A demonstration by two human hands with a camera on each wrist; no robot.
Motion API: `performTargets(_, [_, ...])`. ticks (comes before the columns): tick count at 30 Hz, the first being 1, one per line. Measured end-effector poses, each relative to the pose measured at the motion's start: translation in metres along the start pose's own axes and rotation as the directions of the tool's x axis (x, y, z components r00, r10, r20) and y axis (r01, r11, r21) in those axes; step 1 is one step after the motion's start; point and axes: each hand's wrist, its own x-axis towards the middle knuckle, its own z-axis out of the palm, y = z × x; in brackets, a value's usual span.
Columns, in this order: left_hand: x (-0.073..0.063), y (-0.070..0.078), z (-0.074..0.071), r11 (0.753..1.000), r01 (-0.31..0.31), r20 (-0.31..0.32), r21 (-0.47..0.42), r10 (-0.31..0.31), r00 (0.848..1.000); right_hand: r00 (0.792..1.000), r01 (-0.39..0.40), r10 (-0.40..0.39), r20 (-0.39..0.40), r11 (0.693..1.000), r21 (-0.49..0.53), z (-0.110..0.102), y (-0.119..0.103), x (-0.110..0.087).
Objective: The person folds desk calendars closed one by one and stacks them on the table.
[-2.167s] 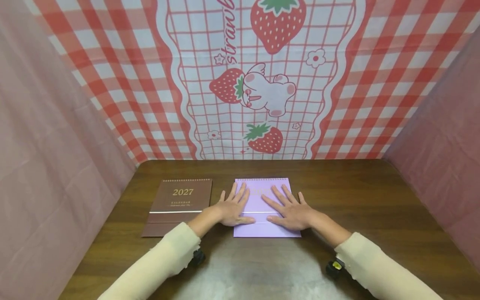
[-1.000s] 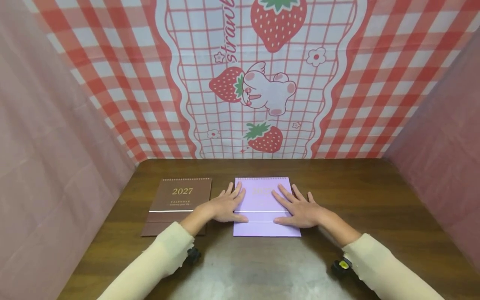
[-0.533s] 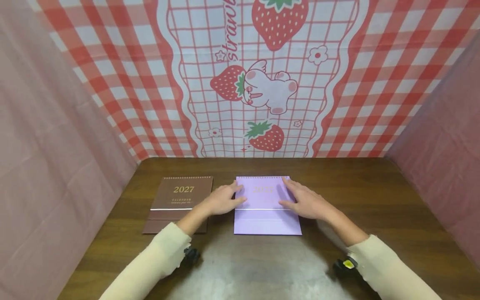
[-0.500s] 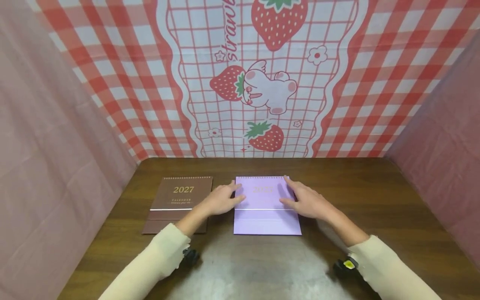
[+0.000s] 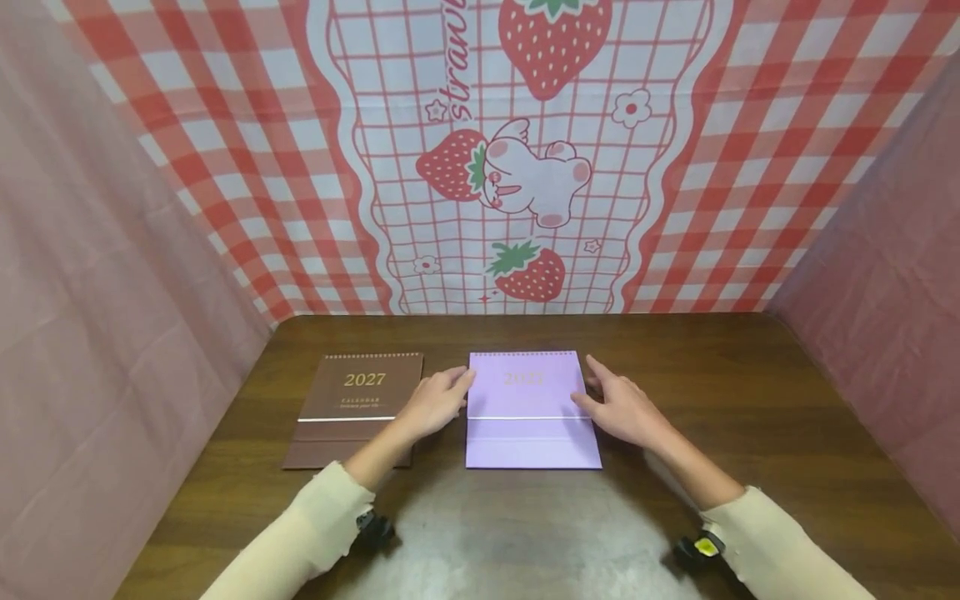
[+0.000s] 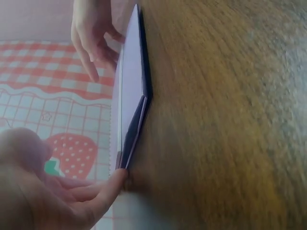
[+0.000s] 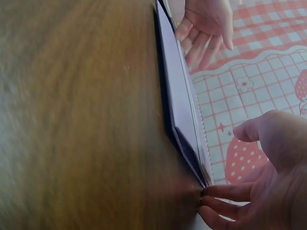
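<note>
A purple desk calendar (image 5: 528, 398) with a spiral-bound far edge and a white band lies on the wooden table. Along its left edge is my left hand (image 5: 437, 402), fingers loosely bent; in the left wrist view a fingertip meets the side of the calendar (image 6: 132, 76) while the thumb stays off it. My right hand (image 5: 624, 408) is at the right edge, thumb over the cover. Seen from the right wrist, its fingertips (image 7: 207, 194) are low at the calendar's side, close to the tabletop, and the thumb is raised. Neither hand pinches the calendar.
A brown 2027 desk calendar (image 5: 363, 392) lies to the left, partly under my left forearm in this view. The wooden table (image 5: 495, 533) ends at a strawberry-print cloth (image 5: 540, 167) behind, with pink curtains (image 5: 97, 292) at the sides.
Both hands, flat on the purple calendar's cover at first, have slid outward and turned onto their sides. They are now at its left and right edges. The calendar stays in place.
</note>
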Motion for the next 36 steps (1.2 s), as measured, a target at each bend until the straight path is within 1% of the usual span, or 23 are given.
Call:
performTargets(3, [0.000,0.001,0.001,1.000,-0.007,-0.028,0.010,0.008,1.000,1.000,0.000,-0.001,0.004,1.000,0.022,0.005,0.000,0.000])
performTargets(5, [0.000,0.002,0.000,1.000,-0.007,-0.047,0.021,0.008,0.999,1.000,-0.009,0.008,0.028,0.999,0.039,0.003,-0.008,-0.003])
performTargets(7, [0.000,0.002,0.000,1.000,-0.003,-0.063,0.028,0.005,0.998,1.000,0.003,-0.003,0.001,0.999,0.035,0.013,0.002,0.002])
performTargets(10, [0.000,0.004,-0.001,1.000,0.011,-0.072,0.029,-0.009,0.997,0.998,0.052,-0.052,-0.034,0.999,-0.009,0.028,0.023,0.010])
performTargets(12, [-0.001,0.006,-0.001,0.999,0.021,-0.080,0.045,-0.017,0.997,0.996,0.066,-0.067,-0.050,0.997,-0.029,0.036,0.035,0.015])
performTargets(15, [-0.002,0.010,-0.001,0.997,0.023,-0.092,0.077,-0.016,0.996,0.996,0.072,-0.073,-0.042,0.997,-0.033,0.041,0.043,0.018])
performTargets(18, [-0.006,0.016,-0.002,0.994,0.012,-0.108,0.106,-0.001,0.994,0.997,0.066,-0.066,-0.034,0.998,-0.005,0.044,0.047,0.020])
performTargets(20, [-0.009,0.020,-0.003,0.993,-0.005,-0.112,0.117,0.018,0.994,0.999,0.049,-0.049,-0.019,0.998,0.028,0.044,0.048,0.021])
performTargets(24, [-0.012,0.021,-0.002,0.993,-0.026,-0.113,0.118,0.040,0.993,1.000,0.013,-0.013,-0.001,0.996,0.090,0.047,0.050,0.022])
performTargets(28, [-0.006,0.012,0.000,0.995,-0.033,-0.117,0.098,0.044,0.992,1.000,0.002,-0.001,-0.011,0.992,0.124,0.048,0.051,0.022])
performTargets(31, [-0.003,0.005,0.001,0.996,-0.057,-0.125,0.065,0.065,0.990,0.999,0.002,0.004,-0.038,0.989,0.147,0.049,0.049,0.020])
performTargets(32, [-0.003,0.005,0.001,0.996,-0.067,-0.121,0.051,0.072,0.990,0.999,0.014,-0.007,-0.047,0.988,0.152,0.049,0.048,0.020])
performTargets(33, [-0.005,0.007,0.000,0.997,-0.074,-0.118,0.033,0.077,0.990,0.998,0.015,-0.005,-0.059,0.987,0.160,0.049,0.046,0.019])
performTargets(36, [-0.023,0.029,-0.008,0.993,-0.077,-0.092,-0.088,0.069,0.993,0.996,0.020,-0.006,-0.089,0.986,0.167,0.048,0.043,0.017])
